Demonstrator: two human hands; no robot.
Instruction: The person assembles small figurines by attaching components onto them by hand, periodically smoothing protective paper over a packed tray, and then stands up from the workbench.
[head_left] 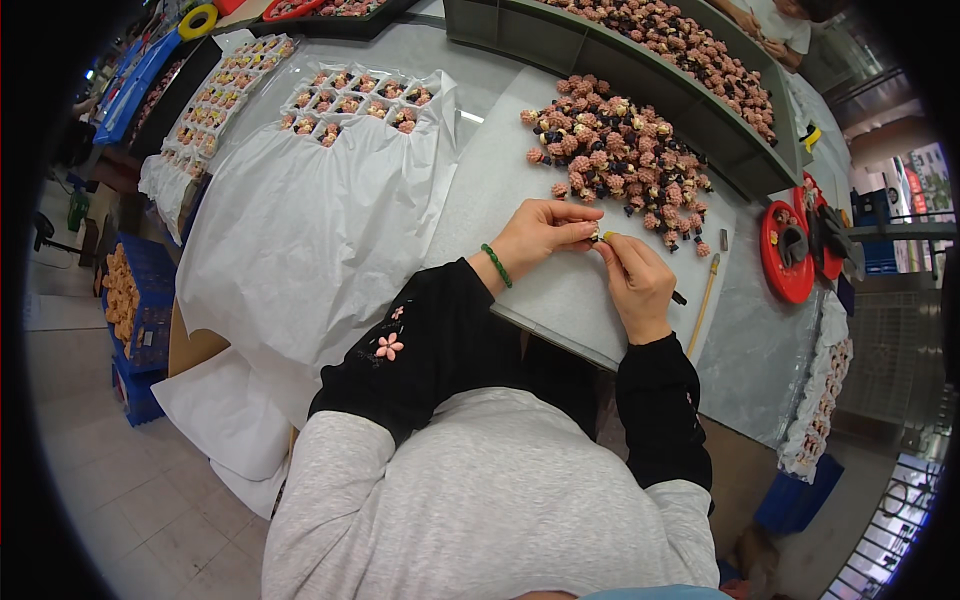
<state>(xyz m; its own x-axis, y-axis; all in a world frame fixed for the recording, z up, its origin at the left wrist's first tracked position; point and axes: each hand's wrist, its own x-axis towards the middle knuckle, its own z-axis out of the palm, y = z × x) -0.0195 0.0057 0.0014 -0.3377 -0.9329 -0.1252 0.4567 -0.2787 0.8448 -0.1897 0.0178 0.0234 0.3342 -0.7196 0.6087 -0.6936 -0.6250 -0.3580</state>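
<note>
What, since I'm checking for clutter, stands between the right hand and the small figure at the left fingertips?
Only a small yellow bit at the right hand, beside the figure; the heap of pink pieces lies beyond, outside that gap.

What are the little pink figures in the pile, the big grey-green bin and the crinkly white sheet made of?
The pink figures could be hard plastic or resin, mostly matt: the same bumpy shape repeats, as if moulded. The bin looks like stiff, dull plastic, with straight, smooth walls. The white sheet may be paper or thin plastic; it creases sharply and has a soft sheen.
</note>
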